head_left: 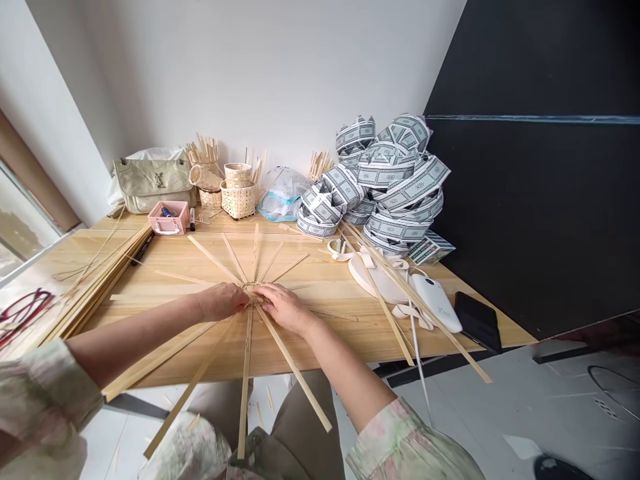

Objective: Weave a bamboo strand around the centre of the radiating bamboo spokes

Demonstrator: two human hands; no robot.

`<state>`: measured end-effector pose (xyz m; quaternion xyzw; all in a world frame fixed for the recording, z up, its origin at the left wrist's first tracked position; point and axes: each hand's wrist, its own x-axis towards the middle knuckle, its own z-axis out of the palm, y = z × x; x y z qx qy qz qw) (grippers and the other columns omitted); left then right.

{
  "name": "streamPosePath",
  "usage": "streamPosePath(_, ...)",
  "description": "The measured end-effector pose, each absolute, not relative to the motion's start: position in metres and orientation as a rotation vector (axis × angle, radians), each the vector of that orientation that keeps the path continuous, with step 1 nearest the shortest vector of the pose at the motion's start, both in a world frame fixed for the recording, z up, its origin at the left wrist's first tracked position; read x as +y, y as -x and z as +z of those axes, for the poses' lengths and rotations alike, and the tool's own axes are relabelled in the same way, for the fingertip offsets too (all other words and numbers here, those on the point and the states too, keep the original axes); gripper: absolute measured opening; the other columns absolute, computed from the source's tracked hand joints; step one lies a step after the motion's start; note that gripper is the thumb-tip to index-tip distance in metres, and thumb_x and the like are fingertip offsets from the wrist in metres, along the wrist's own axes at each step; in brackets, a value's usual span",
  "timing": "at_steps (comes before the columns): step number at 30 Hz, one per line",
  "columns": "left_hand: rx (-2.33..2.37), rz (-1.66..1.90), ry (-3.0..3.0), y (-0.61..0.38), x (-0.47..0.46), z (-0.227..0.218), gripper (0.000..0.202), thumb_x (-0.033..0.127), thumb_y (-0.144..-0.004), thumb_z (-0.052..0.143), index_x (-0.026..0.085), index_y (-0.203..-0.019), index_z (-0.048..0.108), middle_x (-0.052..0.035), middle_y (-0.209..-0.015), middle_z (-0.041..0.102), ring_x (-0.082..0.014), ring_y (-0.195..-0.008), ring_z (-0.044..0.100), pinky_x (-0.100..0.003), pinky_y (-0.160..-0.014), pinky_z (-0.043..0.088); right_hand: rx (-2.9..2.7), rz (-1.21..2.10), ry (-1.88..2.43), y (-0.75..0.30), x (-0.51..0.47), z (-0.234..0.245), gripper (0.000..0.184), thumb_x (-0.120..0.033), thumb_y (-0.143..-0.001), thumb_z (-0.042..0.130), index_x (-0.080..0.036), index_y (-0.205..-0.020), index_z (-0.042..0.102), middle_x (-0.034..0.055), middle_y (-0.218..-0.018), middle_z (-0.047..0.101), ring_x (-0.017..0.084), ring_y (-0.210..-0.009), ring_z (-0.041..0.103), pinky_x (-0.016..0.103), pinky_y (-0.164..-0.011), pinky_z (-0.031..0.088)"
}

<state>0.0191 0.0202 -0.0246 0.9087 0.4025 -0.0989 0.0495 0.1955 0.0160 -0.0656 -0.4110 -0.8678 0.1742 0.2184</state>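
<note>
Flat bamboo strips (295,370) radiate like spokes across the wooden table (320,347), several hanging past its front edge. At their crossing lies a small round woven base (251,285), partly hidden by my fingers. My left hand (227,301) is closed at the left side of this base, its fingertips pinching the weave; the exact strip between them is too small to make out. My right hand (283,307) grips the base's right side, with fingers over the top and the thumb nearer me. The two hands almost touch.
Long strips (107,280) are bundled at left. Behind stand a handbag (155,187), a pink box (169,218), small baskets (239,201) and a plastic bag (285,193). Patterned rolls (400,180), white tape (367,277), a power bank (436,303) and a phone (477,321) lie right.
</note>
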Motion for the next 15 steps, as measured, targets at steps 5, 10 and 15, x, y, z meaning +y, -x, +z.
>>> streamPosePath(5,1.248,-0.227,-2.813,-0.022,0.018,-0.027,0.01,0.017,-0.077,0.047,0.017,-0.079,0.057,-0.0042,-0.075,0.056,-0.0174,-0.065,0.055,-0.025,-0.055,0.04,-2.381,0.497,1.115,-0.196,0.015,-0.064,0.037,-0.005,-0.071,0.052,-0.02,-0.106,0.052,0.0045,-0.107,0.055,0.014,-0.101,0.047,0.029,-0.088,0.037)
streamPosePath(10,1.142,0.078,-2.851,-0.017,0.022,-0.035,0.012,0.015,-0.076,0.05,0.019,-0.077,0.061,-0.0049,-0.082,0.052,-0.018,-0.08,0.05,-0.026,-0.069,0.04,-2.366,0.495,1.115,-0.197,0.014,-0.066,0.037,-0.004,-0.071,0.051,-0.019,-0.106,0.052,0.0054,-0.108,0.054,0.015,-0.102,0.047,0.029,-0.089,0.036)
streamPosePath(15,1.089,0.275,-2.831,-0.012,0.024,-0.054,0.02,0.011,-0.079,0.042,0.017,-0.08,0.061,-0.0047,-0.079,0.052,-0.0154,-0.077,0.048,-0.023,-0.068,0.039,-2.331,0.525,1.141,-0.196,0.014,-0.069,0.039,-0.004,-0.072,0.048,-0.017,-0.109,0.051,0.0062,-0.113,0.052,0.014,-0.108,0.044,0.03,-0.094,0.033)
